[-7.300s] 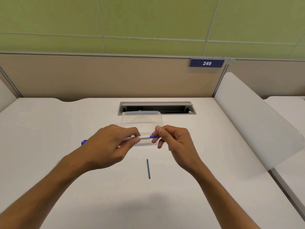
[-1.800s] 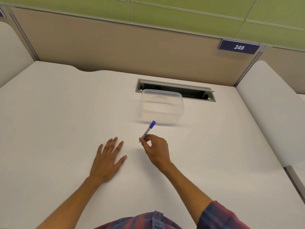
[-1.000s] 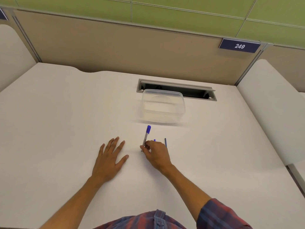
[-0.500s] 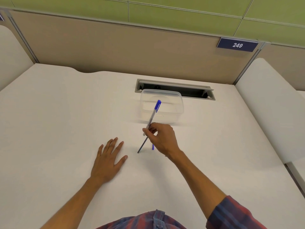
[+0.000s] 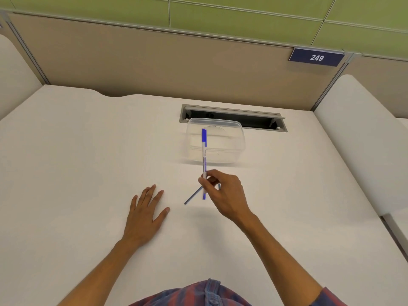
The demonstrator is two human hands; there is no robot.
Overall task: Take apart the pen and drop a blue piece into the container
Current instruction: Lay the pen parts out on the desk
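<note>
— Where's the pen (image 5: 204,154) you're working on?

— In your right hand (image 5: 223,191): your fingers pinch its lower end, and it stands nearly upright with the blue cap (image 5: 204,135) on top, seen in front of the clear container (image 5: 234,151).

— And the loose pieces?

— A thin dark refill (image 5: 192,196) slants out from under your fingers; a short blue piece (image 5: 204,196) shows just beside it.

— My left hand (image 5: 145,214)?

— Flat on the white desk (image 5: 77,162), fingers spread, gripping nothing, apart from the right.
</note>
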